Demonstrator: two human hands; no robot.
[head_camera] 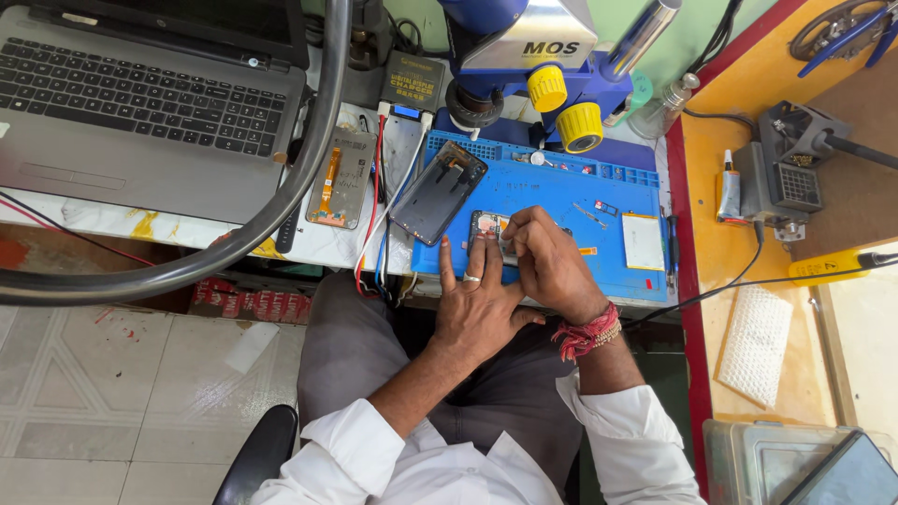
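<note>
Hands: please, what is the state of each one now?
Left hand: open, fingers spread, pressing on the opened phone.
Right hand: curled closed over the phone; whether it holds a tool cannot be told.

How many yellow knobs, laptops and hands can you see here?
Yellow knobs: 2, one above the other on the blue microscope
Laptops: 1, grey
Hands: 2, left hand and right hand, both over the opened phone on the blue mat
Total: 5
</note>
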